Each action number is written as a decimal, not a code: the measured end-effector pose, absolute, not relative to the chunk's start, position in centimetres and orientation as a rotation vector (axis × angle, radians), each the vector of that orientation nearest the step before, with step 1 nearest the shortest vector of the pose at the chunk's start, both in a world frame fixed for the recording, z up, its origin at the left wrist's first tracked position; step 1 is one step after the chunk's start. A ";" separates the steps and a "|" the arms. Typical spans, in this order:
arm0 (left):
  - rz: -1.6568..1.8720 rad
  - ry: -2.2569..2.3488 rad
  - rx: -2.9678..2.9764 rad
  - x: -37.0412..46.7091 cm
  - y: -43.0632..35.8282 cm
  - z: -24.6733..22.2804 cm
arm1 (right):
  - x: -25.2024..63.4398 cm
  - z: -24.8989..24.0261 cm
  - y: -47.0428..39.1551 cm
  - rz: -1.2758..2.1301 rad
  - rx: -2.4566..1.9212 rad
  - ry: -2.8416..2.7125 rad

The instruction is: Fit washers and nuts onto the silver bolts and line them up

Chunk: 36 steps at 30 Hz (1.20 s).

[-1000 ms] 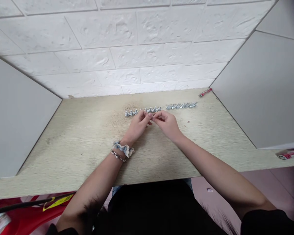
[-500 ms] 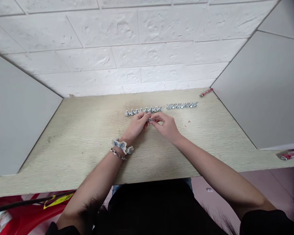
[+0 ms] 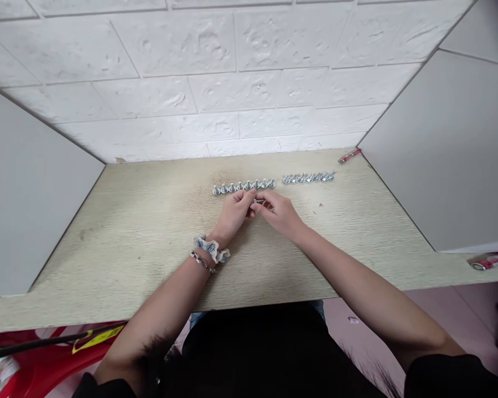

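My left hand [image 3: 234, 211] and my right hand [image 3: 280, 212] meet over the middle of the pale tabletop [image 3: 141, 221]. Between their fingertips is a small metal bolt [image 3: 255, 202], pinched from both sides and mostly covered by the fingers. Just beyond the hands stands a row of upright bolts with washers [image 3: 232, 188]. To its right is a second row of metal bolts [image 3: 309, 178], which lean at an angle.
A white brick-patterned wall [image 3: 216, 94] closes off the back, with grey panels at left [image 3: 33, 193] and right [image 3: 444, 155]. One red tube [image 3: 350, 156] lies in the back right corner, another [image 3: 493, 261] at the right edge.
The fingers of my right hand have closed further over the bolt, hiding more of it. My left wrist has shifted slightly to the right.
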<state>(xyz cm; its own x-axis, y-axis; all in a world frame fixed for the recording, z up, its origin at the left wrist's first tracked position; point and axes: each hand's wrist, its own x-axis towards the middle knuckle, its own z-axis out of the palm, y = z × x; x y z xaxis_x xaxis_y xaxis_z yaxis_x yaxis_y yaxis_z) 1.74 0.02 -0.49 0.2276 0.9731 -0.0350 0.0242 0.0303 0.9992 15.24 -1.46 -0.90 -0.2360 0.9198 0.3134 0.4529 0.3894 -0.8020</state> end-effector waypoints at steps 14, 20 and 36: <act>0.964 0.886 1.180 1.8 -0.2 -0.1 | 15.6 -0.6 -1.5 0.747 -1.168 -1.698; 0.962 0.862 1.232 1.7 0.0 -0.6 | 15.7 -0.7 -1.3 0.808 -1.126 -1.666; 0.944 1.080 1.254 1.7 -0.3 -0.3 | 15.8 -1.2 -1.1 0.672 -1.225 -1.946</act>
